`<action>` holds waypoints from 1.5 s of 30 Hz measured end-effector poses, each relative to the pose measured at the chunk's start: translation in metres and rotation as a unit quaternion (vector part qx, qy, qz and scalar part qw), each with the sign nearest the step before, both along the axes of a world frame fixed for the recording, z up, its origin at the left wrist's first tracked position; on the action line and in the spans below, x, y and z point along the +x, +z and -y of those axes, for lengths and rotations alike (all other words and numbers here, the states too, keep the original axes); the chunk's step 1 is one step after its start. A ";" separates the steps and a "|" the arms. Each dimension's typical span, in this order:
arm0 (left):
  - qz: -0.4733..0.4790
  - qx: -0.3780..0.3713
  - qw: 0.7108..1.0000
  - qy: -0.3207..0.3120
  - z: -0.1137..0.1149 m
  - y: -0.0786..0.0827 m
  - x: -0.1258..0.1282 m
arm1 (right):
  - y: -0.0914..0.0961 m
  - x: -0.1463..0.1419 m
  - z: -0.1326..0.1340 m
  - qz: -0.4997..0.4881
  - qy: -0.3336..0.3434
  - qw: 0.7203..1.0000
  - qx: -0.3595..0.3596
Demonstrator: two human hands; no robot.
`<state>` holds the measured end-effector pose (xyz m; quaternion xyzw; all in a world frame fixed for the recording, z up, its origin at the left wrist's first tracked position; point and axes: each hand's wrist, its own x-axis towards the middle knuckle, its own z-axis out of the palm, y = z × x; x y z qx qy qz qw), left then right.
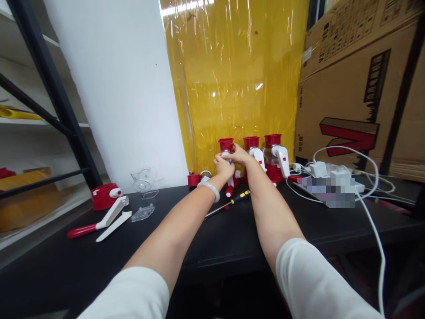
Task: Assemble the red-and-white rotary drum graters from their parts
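Both of my hands are at a red and white hand-crank rotary grater [226,142] standing at the back of the black table. My left hand [224,165], with a pale bangle at the wrist, grips the front of its middle. My right hand [240,156] holds its right side just below the red hopper, the fingers partly hidden. The crank's red grip [229,191] hangs down beneath my hands. In front lies a screwdriver [240,197] with a yellow and black handle. Two more such graters, a middle one [251,142] and a right one [272,141], stand alongside.
At left lie a red grater base [104,197], a crank handle [99,223], a white strip [114,227] and clear plastic parts [142,212]. A small red part [193,180] sits left of my hands. White cables [373,221] and a large cardboard box [352,88] occupy the right.
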<state>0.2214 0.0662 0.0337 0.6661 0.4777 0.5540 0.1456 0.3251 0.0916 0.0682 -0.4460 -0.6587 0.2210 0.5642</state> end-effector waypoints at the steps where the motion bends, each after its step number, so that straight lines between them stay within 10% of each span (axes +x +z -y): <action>1: -0.008 0.000 1.000 -0.015 -0.002 0.000 -0.002 | -0.002 0.000 -0.002 -0.001 -0.005 1.000 0.001; 20: 0.016 -0.108 0.941 -0.321 -0.022 -0.024 -0.035 | -0.020 -0.010 -0.023 -0.046 -0.024 0.999 -0.014; 32: -0.123 -0.064 0.963 -0.232 -0.013 -0.028 -0.013 | -0.033 0.013 -0.027 -0.095 -0.037 0.995 0.006; 45: -0.138 -0.030 0.944 -0.299 -0.011 -0.029 -0.023 | -0.018 0.011 -0.016 -0.036 -0.102 0.994 -0.018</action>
